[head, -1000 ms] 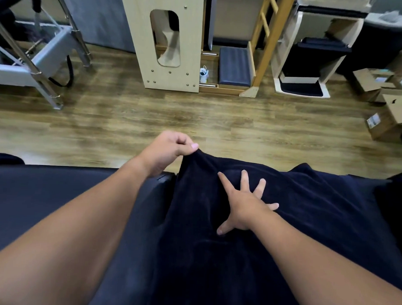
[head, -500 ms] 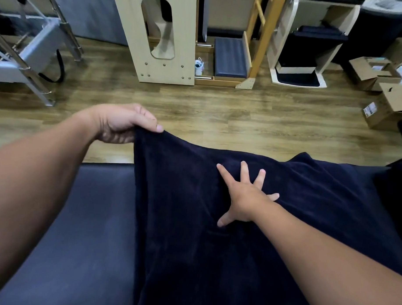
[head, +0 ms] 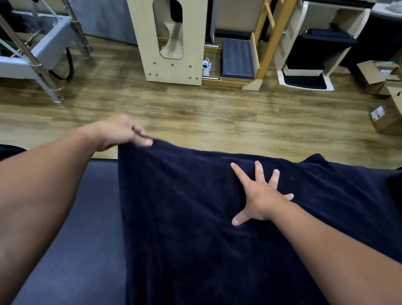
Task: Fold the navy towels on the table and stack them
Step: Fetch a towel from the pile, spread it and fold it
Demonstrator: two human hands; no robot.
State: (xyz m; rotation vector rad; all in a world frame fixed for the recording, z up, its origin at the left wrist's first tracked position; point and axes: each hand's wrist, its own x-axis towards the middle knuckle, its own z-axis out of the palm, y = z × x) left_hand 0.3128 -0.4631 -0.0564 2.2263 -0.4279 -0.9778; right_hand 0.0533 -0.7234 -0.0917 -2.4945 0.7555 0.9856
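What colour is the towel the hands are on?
Dark navy blue, plain, no pattern: the towel, seen in the head view.

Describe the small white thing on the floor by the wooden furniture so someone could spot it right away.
Start at the tall pale wooden panel with the oblong cut-out, standing on the wood floor. At its right foot, before the navy padded box, sits a small white shoe-like object, the only white, soft-looking thing among boards and pads.

I have one view only, a wide-angle camera on the person's head, looking forward and down. It sits close over the table (head: 78,250), whose dark top fills the lower half, both forearms entering from the bottom corners. Past the table's far edge it takes in the wooden floor (head: 208,111) and, along the top, bowed by the lens, wooden equipment (head: 174,37).
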